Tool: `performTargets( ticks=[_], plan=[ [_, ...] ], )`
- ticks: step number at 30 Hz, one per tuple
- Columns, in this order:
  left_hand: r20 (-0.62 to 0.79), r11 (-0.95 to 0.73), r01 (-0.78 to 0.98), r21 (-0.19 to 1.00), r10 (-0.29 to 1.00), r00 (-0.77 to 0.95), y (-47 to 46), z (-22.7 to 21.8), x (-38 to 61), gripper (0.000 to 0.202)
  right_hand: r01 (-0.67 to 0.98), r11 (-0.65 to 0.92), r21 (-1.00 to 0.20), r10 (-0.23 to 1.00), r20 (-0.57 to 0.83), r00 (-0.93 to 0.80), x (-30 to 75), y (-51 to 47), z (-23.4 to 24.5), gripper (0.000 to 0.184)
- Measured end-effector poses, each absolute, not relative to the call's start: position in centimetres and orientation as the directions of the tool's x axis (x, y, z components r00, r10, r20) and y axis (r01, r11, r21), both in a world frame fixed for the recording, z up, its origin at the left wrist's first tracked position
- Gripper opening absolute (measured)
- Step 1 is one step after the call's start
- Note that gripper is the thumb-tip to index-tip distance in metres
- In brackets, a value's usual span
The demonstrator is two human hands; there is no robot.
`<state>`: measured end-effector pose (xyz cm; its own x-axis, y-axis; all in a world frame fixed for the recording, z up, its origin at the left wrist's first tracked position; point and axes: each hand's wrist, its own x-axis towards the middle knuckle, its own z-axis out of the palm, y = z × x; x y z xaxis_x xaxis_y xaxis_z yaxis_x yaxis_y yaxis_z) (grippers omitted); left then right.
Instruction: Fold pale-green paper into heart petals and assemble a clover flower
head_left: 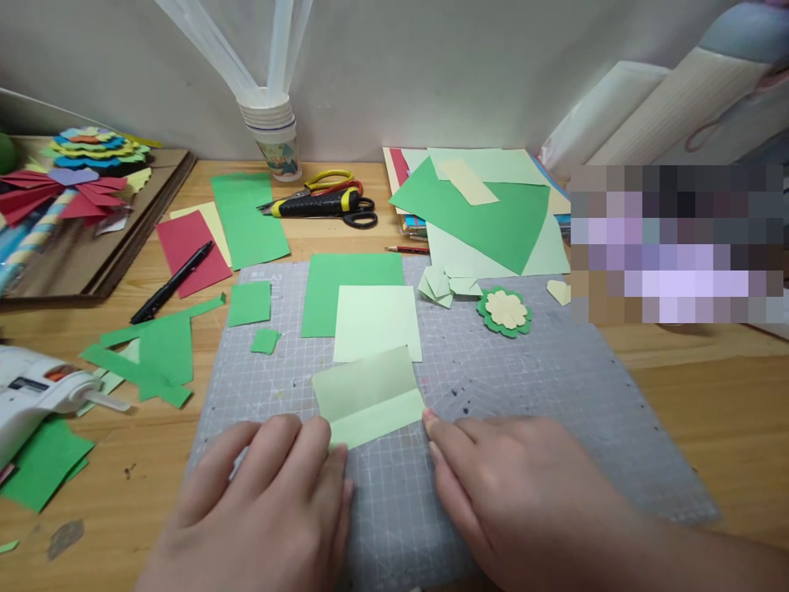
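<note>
A pale green sheet of paper [370,390] with a crease across it lies tilted over the grey cutting mat [523,460]. At its lower left corner, my left hand [265,493] pinches the edge between thumb and fingers. The right edge is pinched by the fingertips of my right hand [518,485]. Just beyond it, a flat pale green square [377,321] overlaps a larger dark green sheet [320,288]. A layered paper flower [506,309], cream on green, sits farther right, beside small folded pale green pieces [439,286].
Green scraps [163,349] and a glue gun [43,386] are at the left, near a black pen [173,281] on red paper. Scissors and a black-and-yellow tool [317,203] lie behind the mat, by stacked paper cups [274,136]. Paper sheets [486,214] are piled at the back right.
</note>
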<state>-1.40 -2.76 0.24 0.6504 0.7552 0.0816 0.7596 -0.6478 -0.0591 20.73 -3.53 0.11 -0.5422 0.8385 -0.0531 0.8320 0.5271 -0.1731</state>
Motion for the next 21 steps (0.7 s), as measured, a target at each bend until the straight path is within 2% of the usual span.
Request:
performTargets(
  ticks=[6, 9, 12, 14, 16, 19, 21],
  plan=[
    [0.008, -0.703, 0.711, -0.020, 0.711, 0.703, -2.4, 0.3, -1.7, 0.018, 0.857, 0.467, -0.217, 0.870, -0.058, -0.489, 20.6, -3.2, 0.1, 0.020],
    [0.014, -0.674, 0.738, 0.025, 0.739, 0.674, -1.9, 0.5, -1.1, 0.020, 0.869, 0.422, -0.259, 0.889, -0.068, -0.453, 20.6, -2.6, 0.1, 0.021],
    [0.050, -0.625, 0.771, 0.120, 0.780, 0.624, -1.1, 0.5, -0.3, 0.017, 0.869, 0.383, -0.313, 0.903, -0.072, -0.424, 20.5, -1.8, 0.0, 0.028],
    [0.034, -0.629, 0.748, 0.211, 0.769, 0.638, -0.6, 0.2, 0.1, 0.008, 0.861, 0.372, -0.348, 0.904, -0.073, -0.420, 20.5, -1.3, -0.2, 0.024],
    [0.028, -0.642, 0.723, 0.255, 0.752, 0.659, -0.1, -0.2, 0.4, 0.006, 0.845, 0.375, -0.380, 0.900, -0.071, -0.431, 20.5, -0.9, -0.4, 0.012],
    [0.042, -0.648, 0.707, 0.284, 0.744, 0.666, 0.3, -0.5, 0.5, 0.015, 0.807, 0.426, -0.409, 0.874, -0.045, -0.484, 20.6, -0.4, -0.7, 0.012],
    [0.079, -0.654, 0.695, 0.297, 0.743, 0.665, 0.4, -0.6, 0.4, 0.015, 0.771, 0.488, -0.411, 0.850, 0.021, -0.527, 20.8, -0.1, -0.9, 0.008]
  ],
)
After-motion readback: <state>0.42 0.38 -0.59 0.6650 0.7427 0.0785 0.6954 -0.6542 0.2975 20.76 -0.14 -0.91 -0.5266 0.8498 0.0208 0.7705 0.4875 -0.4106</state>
